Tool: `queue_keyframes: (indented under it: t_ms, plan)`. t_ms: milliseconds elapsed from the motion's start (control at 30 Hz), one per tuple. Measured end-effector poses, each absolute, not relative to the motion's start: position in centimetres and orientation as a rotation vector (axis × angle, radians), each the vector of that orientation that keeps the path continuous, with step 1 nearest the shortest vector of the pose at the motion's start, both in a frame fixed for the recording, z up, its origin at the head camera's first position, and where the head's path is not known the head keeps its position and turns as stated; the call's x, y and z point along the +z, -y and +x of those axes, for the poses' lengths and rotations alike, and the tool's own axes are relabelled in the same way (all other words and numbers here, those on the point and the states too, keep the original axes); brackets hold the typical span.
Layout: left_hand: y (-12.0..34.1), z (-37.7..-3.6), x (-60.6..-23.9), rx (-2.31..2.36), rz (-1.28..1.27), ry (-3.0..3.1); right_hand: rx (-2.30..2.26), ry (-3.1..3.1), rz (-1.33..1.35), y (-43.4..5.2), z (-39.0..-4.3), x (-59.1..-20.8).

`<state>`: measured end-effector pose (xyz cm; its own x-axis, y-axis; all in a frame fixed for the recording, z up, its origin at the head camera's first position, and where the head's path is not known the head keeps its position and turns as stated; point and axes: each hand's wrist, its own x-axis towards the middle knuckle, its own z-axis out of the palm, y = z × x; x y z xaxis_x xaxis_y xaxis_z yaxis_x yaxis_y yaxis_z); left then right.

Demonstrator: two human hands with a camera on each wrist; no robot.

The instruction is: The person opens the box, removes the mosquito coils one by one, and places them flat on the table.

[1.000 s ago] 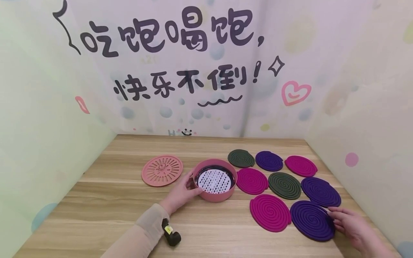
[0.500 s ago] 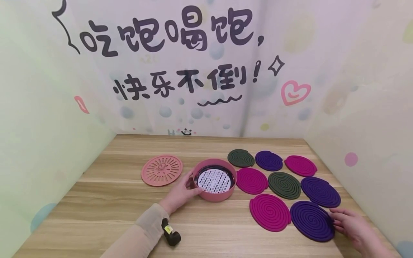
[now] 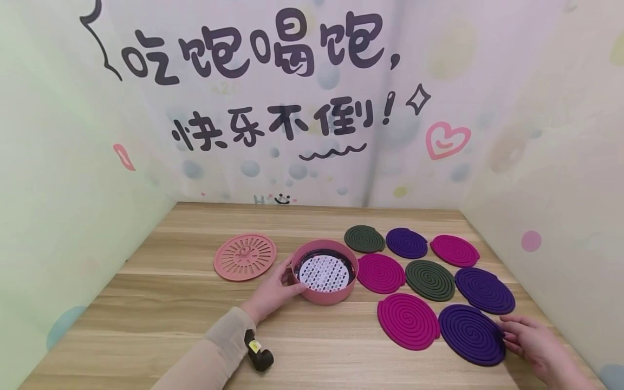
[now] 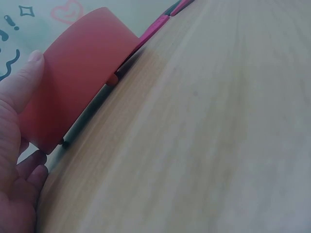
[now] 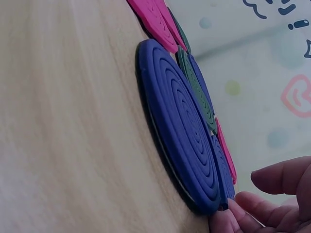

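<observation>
My left hand point(image 3: 273, 292) grips the left side of a round pink mosquito coil holder point(image 3: 325, 298), thumb at the near side and fingers round the far side. A white perforated plate point(image 3: 324, 273) sits inside it over a dark inner ring. The holder's pink slotted lid point(image 3: 245, 257) lies flat to the left. My right hand point(image 3: 536, 344) is at the right edge of the nearest purple mosquito coil point(image 3: 472, 333). In the right wrist view its fingertips meet that coil's edge, while the thumb point(image 5: 282, 175) stands apart. The coil lies flat on the table.
Several more coils lie flat in rows on the right, among them a magenta coil point(image 3: 408, 321), a green coil point(image 3: 430, 280) and another purple coil point(image 3: 485, 290). The wooden table point(image 3: 161, 314) is bordered by printed curtain walls point(image 3: 302, 179). A black wrist device point(image 3: 260, 355) hangs by the left sleeve.
My right fingers have shifted very slightly to the right at the purple coil's edge. My left hand and the mosquito coil holder stay where they were.
</observation>
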<state>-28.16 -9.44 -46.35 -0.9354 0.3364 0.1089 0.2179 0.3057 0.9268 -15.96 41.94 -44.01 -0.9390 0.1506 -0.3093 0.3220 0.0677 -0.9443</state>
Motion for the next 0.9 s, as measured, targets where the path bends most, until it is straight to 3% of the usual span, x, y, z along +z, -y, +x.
queue_keyframes:
  t_ms: [567,700,800,900]
  plan:
    - [9.6,-28.0,-46.3,1.75,0.551,-2.426,-1.946,-2.214,0.449,-42.6,-16.1,-43.7]
    - [9.6,-28.0,-46.3,1.745,0.529,-2.418,-1.893,-2.347,0.31,-43.2,-17.2,-45.0]
    - [9.6,-28.0,-46.4,1.739,0.478,-2.404,-1.932,-2.407,0.14,-41.8,-18.4,-45.2]
    - [9.6,-28.0,-46.3,1.751,0.431,-2.387,-1.84,-2.508,0.052,-37.5,-18.9,-42.6]
